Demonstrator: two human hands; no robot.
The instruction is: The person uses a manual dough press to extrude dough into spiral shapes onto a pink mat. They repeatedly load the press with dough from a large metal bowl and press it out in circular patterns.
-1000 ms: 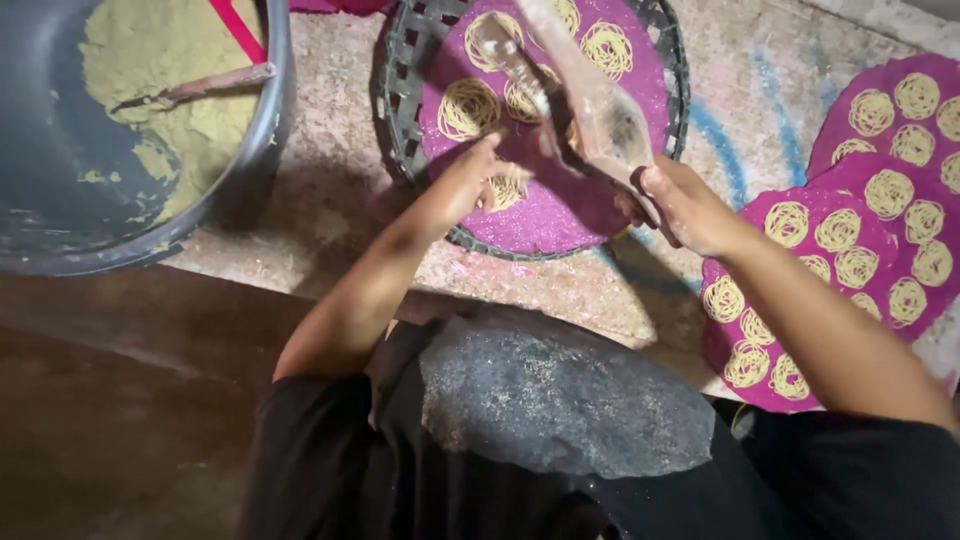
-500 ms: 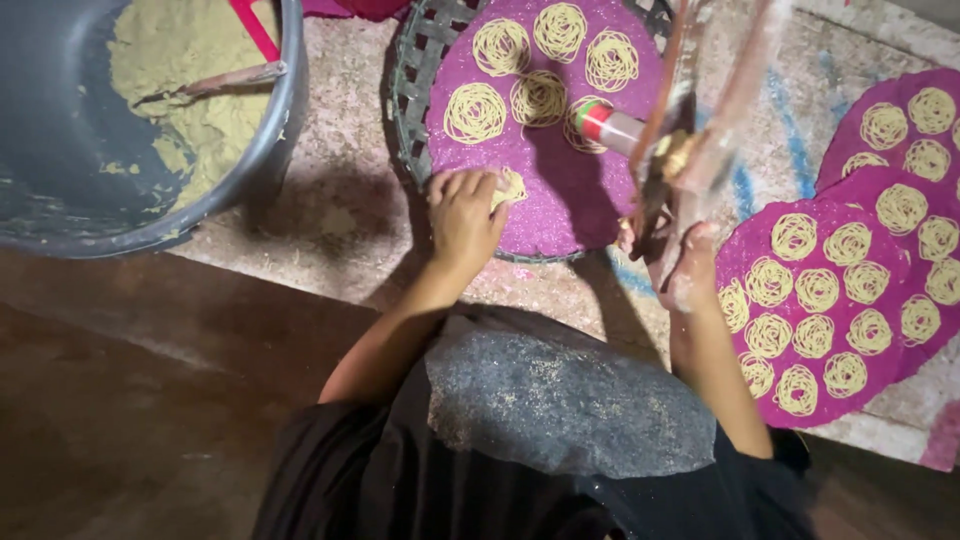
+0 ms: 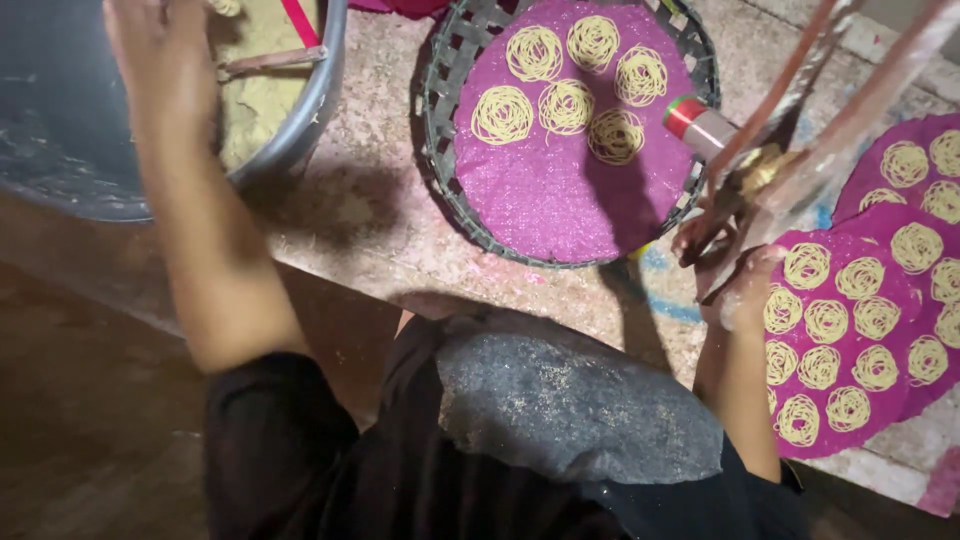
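The left hand point(image 3: 160, 60) reaches over the rim of the big grey metal pot point(image 3: 300, 120) of yellowish dough; whether its fingers are clenched cannot be told. The right hand point(image 3: 735, 265) has its fingers clenched around a long wooden-handled noodle press point(image 3: 790, 120), raised beside the round woven basket tray point(image 3: 440, 150) with its purple mat point(image 3: 560, 200) of yellow noodle coils point(image 3: 565, 105) on the stone worktop point(image 3: 370, 230).
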